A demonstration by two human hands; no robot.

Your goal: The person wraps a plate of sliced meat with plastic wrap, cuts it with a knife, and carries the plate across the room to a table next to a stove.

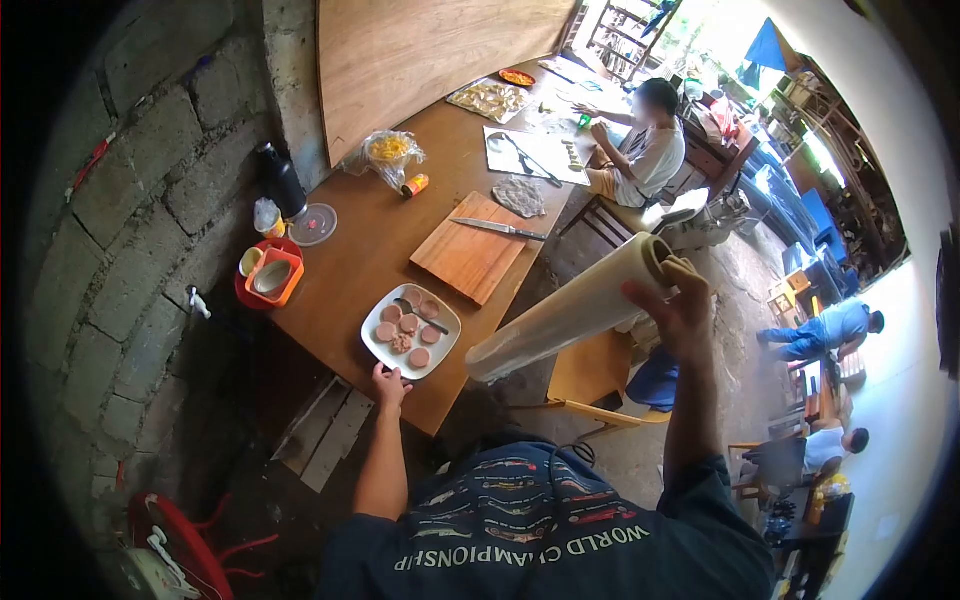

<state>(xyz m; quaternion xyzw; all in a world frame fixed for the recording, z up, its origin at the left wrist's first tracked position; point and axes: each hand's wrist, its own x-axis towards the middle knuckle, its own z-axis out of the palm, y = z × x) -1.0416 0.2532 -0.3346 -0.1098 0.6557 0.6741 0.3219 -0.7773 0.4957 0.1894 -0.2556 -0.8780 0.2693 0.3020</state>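
My right hand (683,312) is closed around one end of a large roll of clear plastic wrap (570,305), raised slantwise in front of the table's right edge. At the table's near corner, my left hand (392,385) grips the rim of a white square plate (372,322). On that plate lie several round pink slices of meat (421,357), some crumbled bits and a spoon (428,318). Just beyond the plate is a wooden cutting board (463,262), with a knife (490,228) lying across it.
On the wooden table (345,245) are a dark bottle (283,180), an orange container (288,291), a clear lid (313,225), a plastic bag of yellow food (388,150) and a crumpled cloth (518,197). A person (640,150) sits at the far side. A wooden chair (600,372) stands right.
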